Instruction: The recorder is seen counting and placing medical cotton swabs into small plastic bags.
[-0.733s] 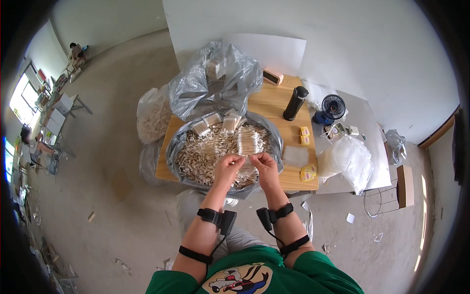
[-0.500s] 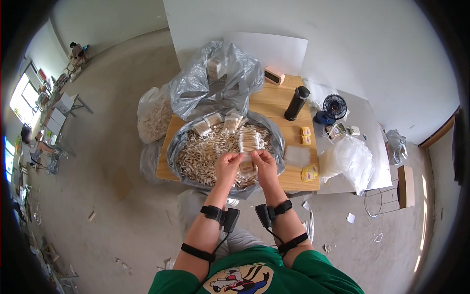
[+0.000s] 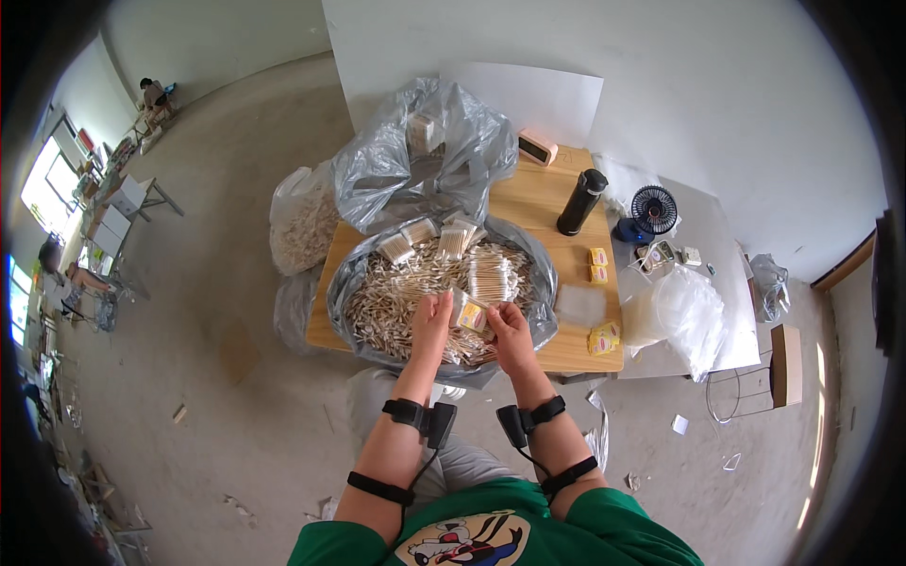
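Observation:
Between my two hands is a small clear plastic bag with a yellow label card (image 3: 471,315) in it. My left hand (image 3: 432,328) pinches its left edge, and my right hand (image 3: 511,332) grips the right edge with thumb and fingers. Below the bag spreads a heap of loose cotton swabs (image 3: 387,300) in a container lined with a grey plastic bag (image 3: 545,283). A row of aligned cotton swabs (image 3: 490,274) lies on the heap just beyond my hands. Several filled swab packs (image 3: 454,238) rest at the heap's far side.
On the wooden table (image 3: 528,208) stand a black bottle (image 3: 582,201), a pink clock (image 3: 538,146), yellow label cards (image 3: 604,338) and a stack of clear bags (image 3: 580,304). A blue fan (image 3: 651,211) occupies the grey side table. Behind the heap is a large grey plastic bag (image 3: 415,160).
The bag in my hands has turned so its yellow label faces up. My left hand has shifted slightly left and up. The aligned swabs now lie apart from my fingers.

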